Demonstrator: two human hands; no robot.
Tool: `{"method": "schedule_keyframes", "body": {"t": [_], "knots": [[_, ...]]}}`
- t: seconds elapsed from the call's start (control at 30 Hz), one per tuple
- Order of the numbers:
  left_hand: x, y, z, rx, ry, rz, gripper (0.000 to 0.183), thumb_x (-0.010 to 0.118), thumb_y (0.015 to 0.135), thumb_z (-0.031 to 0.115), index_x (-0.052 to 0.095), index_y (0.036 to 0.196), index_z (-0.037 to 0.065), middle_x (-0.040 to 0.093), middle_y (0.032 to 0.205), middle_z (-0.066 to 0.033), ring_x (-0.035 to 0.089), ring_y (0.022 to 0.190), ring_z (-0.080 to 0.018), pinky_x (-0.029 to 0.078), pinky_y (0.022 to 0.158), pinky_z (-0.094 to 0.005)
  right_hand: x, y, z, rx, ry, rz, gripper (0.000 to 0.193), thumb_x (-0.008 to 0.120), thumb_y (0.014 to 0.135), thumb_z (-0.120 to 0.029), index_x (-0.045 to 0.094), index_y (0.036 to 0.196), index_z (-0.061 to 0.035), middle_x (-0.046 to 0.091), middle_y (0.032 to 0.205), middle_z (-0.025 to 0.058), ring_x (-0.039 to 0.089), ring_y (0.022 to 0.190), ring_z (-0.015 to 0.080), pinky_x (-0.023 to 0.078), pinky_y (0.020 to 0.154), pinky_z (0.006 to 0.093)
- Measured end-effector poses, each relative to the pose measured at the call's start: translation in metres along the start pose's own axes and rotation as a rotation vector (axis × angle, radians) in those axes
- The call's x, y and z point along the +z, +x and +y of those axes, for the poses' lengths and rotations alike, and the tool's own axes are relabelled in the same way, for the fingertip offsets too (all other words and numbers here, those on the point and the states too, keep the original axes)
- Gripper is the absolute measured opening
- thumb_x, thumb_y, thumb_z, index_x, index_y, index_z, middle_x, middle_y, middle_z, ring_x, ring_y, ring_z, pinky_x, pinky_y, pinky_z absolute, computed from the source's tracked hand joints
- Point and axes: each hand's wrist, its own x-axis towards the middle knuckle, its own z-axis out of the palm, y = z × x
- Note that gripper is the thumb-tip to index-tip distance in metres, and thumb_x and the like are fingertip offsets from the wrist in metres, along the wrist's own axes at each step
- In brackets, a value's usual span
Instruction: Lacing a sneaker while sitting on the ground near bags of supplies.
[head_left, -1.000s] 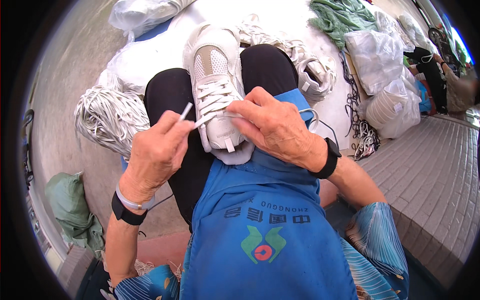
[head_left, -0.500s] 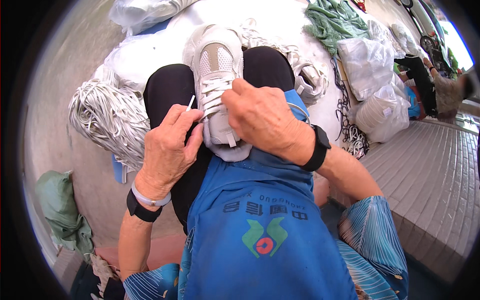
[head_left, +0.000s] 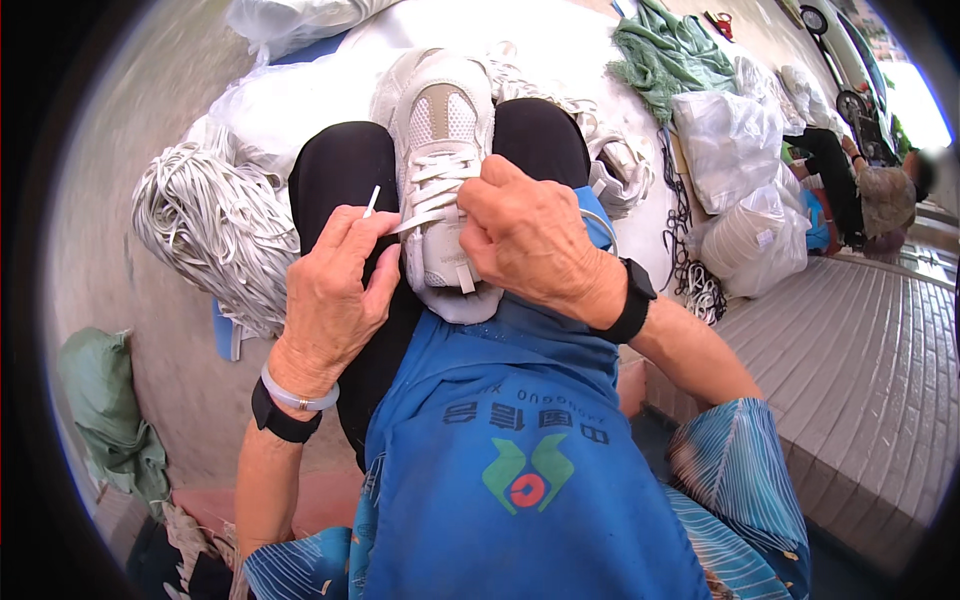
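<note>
A white and beige sneaker (head_left: 435, 255) lies across my lap between my black-clad knees, its toe pointing away from me. White shoelace (head_left: 425, 219) criss-crosses its upper part. My left hand (head_left: 335, 295) pinches one lace strand just left of the shoe, and the lace's stiff tip sticks up above the fingers. That strand runs from my fingers to the lacing. Over the shoe's right side, my right hand (head_left: 540, 235) is closed with curled fingers against the lacing edge. Its fingertips are partly hidden, as is whether they also hold lace.
A large bundle of white laces (head_left: 205, 225) sits left of my knees. Another sneaker (head_left: 622, 172) lies beyond my right knee, near plastic-wrapped goods (head_left: 730, 135) and green netting (head_left: 672, 55). A green sack (head_left: 100, 390) stands at left. Another person (head_left: 835, 165) is at far right.
My left fingers have drawn slightly away from the shoe, so more of the pinched lace shows between them and the lacing. My right hand stays by the lacing. The view has shifted a little.
</note>
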Motion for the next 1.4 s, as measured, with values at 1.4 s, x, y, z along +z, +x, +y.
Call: {"method": "schedule_keyframes", "body": {"t": [1.4], "knots": [[-0.013,0.019,0.037,0.057,-0.172,0.051,0.019,0.066,0.086,-0.008,0.072,0.102,0.0,0.06,0.075,-0.0029,0.051,0.063,-0.0092,0.039,0.057,-0.0227,-0.002,-0.008,0.029,-0.042,0.417,0.089,0.014,0.071,0.083,-0.007,0.071,0.097,-0.0064,0.059,0.082,0.0081,0.061,0.073,0.024,0.049,0.064,0.0325]]}}
